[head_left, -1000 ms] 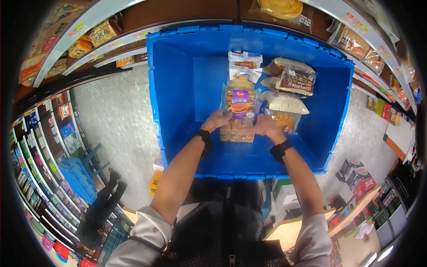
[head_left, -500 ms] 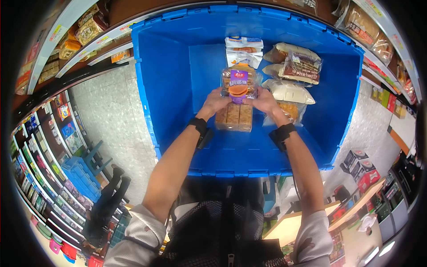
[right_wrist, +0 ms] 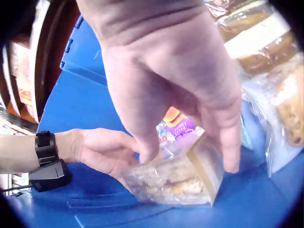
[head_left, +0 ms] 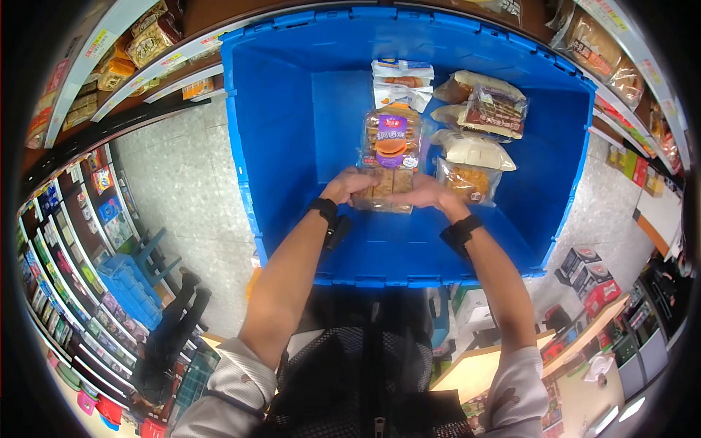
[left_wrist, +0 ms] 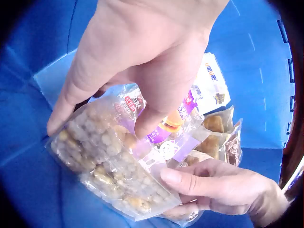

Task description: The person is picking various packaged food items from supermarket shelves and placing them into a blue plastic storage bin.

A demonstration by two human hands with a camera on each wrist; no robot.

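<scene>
The clear pack of baked pieces (left_wrist: pixel 109 164) lies toward seven o'clock from the middle of the blue crate (head_left: pixel 423 255) and is grasped from both sides: its nine o'clock side is held by the left hand (head_left: pixel 349 185), its three o'clock side by the right hand (head_left: pixel 429 192), whose thumb is laid over the edge. Whether the base is fully seated on the crate floor cannot be told. As a judgement, the pack is best steadied with a light, even grip, since thin wrap and soft contents are easily crushed. Both sides are best kept level, and any shift toward twelve o'clock made gently, so that the purple-labelled pack (head_left: pixel 392 135) just beyond is not pushed or ridden over. Knuckle room is best kept at three o'clock, where the bag of orange-brown food (head_left: pixel 465 182) lies near.
</scene>
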